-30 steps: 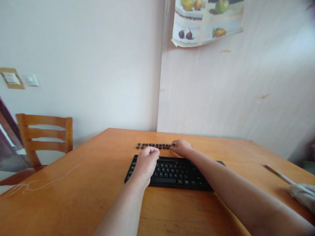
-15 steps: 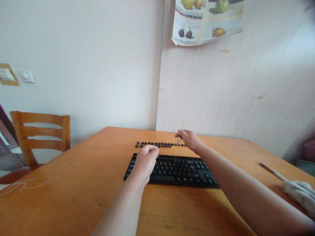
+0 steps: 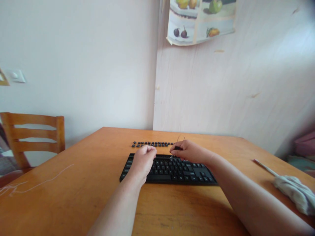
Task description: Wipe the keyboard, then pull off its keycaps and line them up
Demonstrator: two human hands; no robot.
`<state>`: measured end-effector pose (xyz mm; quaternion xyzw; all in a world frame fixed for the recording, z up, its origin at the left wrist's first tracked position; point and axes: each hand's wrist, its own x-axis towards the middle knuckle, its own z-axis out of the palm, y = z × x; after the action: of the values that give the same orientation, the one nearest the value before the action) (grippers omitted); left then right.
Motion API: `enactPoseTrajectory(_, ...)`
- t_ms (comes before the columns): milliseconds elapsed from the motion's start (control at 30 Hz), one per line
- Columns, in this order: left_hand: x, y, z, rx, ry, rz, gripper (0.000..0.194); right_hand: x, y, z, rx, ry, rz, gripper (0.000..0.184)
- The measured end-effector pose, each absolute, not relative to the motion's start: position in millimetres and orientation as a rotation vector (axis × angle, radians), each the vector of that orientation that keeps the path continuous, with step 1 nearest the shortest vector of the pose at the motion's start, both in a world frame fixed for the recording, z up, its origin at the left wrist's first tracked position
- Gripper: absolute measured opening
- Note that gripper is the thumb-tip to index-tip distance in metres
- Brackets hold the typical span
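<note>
A black keyboard lies on the orange wooden table. Behind it runs a row of several loose black keycaps. My left hand is a closed fist resting on the keyboard's left half. My right hand hovers over the keyboard's upper middle, pinching a thin wire key-puller tool whose prongs stick up past my fingers.
A wooden chair stands at the table's left. A whitish cloth with a stick handle lies on the table's right side. Walls meet in a corner behind the table, with a fruit poster above.
My right hand left the keycap row, lifted with the wire tool, then came back down over the keyboard's upper middle. My left fist stayed on the keyboard. The view shifted slightly right.
</note>
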<state>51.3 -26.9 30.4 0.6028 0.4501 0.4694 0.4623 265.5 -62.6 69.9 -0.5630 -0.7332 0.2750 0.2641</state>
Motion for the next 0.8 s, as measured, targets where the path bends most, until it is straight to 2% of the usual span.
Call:
enactPoseTrajectory(367,52.6,-27.4,28.9,1.542,1.110,1.145,0.020,257.7,-55.2,52.9,-1.582,-2.017,0.773,0.025)
enactPoseTrajectory(633,51.9,-27.7,28.7,1.555,1.110,1.141,0.020,246.4,-50.4,40.9,-1.674,-1.764,0.547,0.036)
enactPoseTrajectory(800,52.1,-29.0,29.9,1.554,1.107,1.141,0.020,245.7,-42.9,28.3,-1.741,-1.552,0.555,0.022)
